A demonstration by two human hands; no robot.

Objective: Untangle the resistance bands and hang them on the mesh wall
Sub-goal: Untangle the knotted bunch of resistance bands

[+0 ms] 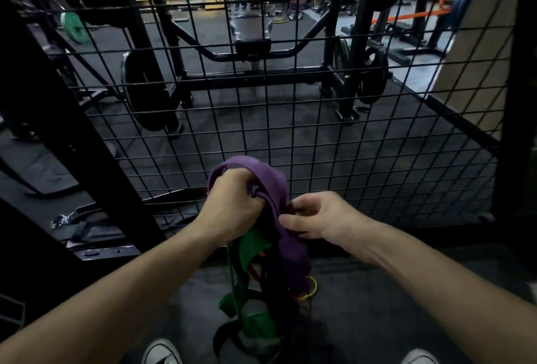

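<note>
A tangled bunch of resistance bands hangs in front of me at the lower centre. My left hand [232,203] grips the top of the bunch, with a wide purple band [273,183] looped over its fingers. My right hand [313,218] pinches the purple band where it runs down the right side. Below the hands dangle a green band [250,250], black bands [270,291], a thin red one [254,272] and a yellow loop [311,291]. The black mesh wall [319,131] stands just beyond the hands, with nothing hung on the part I see.
Behind the mesh stand a black rack with weight plates [145,96] and a dark rubber floor. A thick black post [72,131] slants at the left, a straight post [520,102] at the right. Straps and a metal clip [62,219] lie low left. My shoes [162,352] show below.
</note>
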